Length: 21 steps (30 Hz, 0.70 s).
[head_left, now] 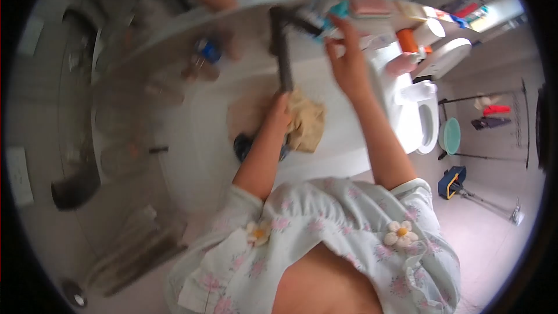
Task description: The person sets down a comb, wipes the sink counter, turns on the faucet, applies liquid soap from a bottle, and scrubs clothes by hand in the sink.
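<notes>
My left hand (281, 109) is closed on a tan cloth (307, 122), which bunches out to the right of my fingers inside the white basin (215, 166). Just above that hand stands a dark tap (283, 52), its spout reaching down close to the cloth. My right hand (349, 64) is raised over the right side of the basin, thumb and fingers apart, near the end of the tap's dark lever (302, 23). A teal item (340, 9) lies just beyond its fingertips. Under my left forearm a dark object (242, 146) is partly hidden.
A pink box (370, 7), an orange container (407, 40) and several small items line the ledge. To the right are a white toilet (429, 125), a mint-green washbasin (450, 135) and a blue mop head (452, 182). A mirror at the top reflects a person.
</notes>
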{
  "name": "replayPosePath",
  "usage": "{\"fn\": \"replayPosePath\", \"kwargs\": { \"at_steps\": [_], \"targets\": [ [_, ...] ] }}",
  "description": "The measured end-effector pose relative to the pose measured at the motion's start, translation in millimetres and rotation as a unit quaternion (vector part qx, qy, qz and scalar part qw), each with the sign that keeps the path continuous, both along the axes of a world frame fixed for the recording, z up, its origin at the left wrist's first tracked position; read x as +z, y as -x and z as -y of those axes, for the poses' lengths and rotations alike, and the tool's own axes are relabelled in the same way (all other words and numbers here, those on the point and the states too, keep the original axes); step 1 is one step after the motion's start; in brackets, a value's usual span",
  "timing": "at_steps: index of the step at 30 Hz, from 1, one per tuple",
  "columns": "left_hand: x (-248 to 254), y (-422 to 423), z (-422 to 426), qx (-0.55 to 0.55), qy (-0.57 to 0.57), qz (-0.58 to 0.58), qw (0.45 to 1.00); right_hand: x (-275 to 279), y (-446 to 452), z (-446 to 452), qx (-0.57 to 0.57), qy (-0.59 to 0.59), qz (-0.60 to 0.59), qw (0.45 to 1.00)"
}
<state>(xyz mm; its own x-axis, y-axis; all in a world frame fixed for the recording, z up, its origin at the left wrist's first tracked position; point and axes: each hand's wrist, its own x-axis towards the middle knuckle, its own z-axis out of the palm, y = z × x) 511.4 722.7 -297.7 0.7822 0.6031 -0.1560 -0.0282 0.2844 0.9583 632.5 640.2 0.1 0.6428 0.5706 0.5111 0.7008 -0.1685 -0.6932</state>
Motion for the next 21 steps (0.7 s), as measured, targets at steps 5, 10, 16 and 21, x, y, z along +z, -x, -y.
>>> {"fn": "replayPosePath", "kwargs": {
  "at_steps": [5,10,16,21],
  "targets": [
    [115,2,-2,0.152,0.418,-0.058,0.894,19,23,-6,0.082,0.108,0.125,0.983],
    [105,18,0,0.094,0.48,-0.001,0.872,9,33,1,0.067,0.128,0.153,0.978],
    [73,24,-2,0.069,0.459,-0.017,0.886,8,16,4,0.092,0.121,0.171,0.973],
    [108,39,-11,0.062,0.464,-0.003,0.883,-7,-80,14,-0.021,0.108,0.188,0.976]
  ]
}}
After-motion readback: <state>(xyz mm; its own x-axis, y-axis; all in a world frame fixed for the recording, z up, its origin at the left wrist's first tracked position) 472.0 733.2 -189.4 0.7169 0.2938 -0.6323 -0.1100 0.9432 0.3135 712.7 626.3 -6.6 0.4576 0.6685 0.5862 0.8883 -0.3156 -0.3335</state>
